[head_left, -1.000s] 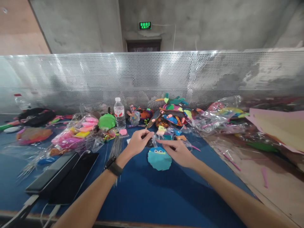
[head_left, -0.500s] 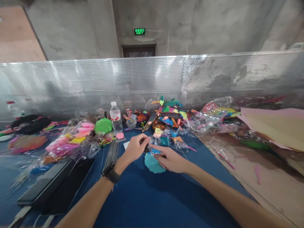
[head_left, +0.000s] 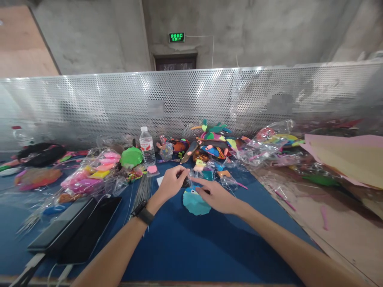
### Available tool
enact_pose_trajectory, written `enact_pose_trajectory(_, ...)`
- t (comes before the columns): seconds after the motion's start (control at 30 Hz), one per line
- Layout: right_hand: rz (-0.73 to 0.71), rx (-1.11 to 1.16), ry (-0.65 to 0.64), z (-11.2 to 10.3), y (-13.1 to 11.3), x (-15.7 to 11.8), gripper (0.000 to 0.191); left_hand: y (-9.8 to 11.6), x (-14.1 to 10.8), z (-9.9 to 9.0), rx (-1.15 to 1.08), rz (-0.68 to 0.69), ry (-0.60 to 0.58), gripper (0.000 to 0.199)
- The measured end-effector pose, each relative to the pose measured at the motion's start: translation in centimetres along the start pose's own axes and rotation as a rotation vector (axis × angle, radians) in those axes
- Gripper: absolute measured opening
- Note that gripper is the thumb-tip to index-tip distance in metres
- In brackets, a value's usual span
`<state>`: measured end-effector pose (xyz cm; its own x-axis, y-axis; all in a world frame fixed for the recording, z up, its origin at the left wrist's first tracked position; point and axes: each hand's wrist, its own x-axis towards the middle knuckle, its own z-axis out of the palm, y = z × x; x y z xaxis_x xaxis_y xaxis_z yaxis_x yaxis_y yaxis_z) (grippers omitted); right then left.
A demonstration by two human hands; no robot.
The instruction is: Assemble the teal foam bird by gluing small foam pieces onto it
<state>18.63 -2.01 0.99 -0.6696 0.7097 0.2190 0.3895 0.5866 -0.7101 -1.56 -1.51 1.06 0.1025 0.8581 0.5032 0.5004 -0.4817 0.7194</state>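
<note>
A light-blue clay shape (head_left: 196,204) with a scalloped edge lies on the blue table, an eye-like white and dark spot near its top. Just beyond it is a small clear bag (head_left: 186,182) with something dark inside. My left hand (head_left: 172,182), with a dark watch on the wrist, pinches the bag's upper edge between thumb and fingers. Over the right part of the blue shape hovers my right hand (head_left: 220,196), its index finger stretched toward the bag and the other fingers curled. Whether that fingertip touches the bag is unclear.
Thin wires (head_left: 143,191) lie left of my hands, near a phone (head_left: 89,231) and a power bank (head_left: 64,225) with cables. Behind stand a water bottle (head_left: 147,146) and a heap of coloured clay figures (head_left: 214,139). Cardboard (head_left: 338,223) covers the right side.
My right hand and index finger have shifted slightly up and to the right. The dark bag sits a little higher, and one of the blue shape's eye spots is now covered.
</note>
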Motion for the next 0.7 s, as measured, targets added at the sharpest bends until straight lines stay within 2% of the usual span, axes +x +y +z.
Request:
enact_pose_trajectory(0.27, 0.015, -0.167, -0.042, 0.3, 0.4, 0.1, 0.046, 0.1, -0.2, 0.0, 0.001, -0.023, -0.016, 0.036)
enact_pose_trajectory(0.53, -0.014, -0.161, -0.121, 0.5, 0.8, 0.0, 0.037, 0.5, -0.7, 0.7, 0.013, 0.011, -0.072, 0.035)
enact_pose_trajectory(0.7, -0.045, -0.167, -0.076, 0.4, 0.7, 0.1, 0.029, 0.5, -0.7, 1.1, -0.002, 0.022, -0.102, 0.034)
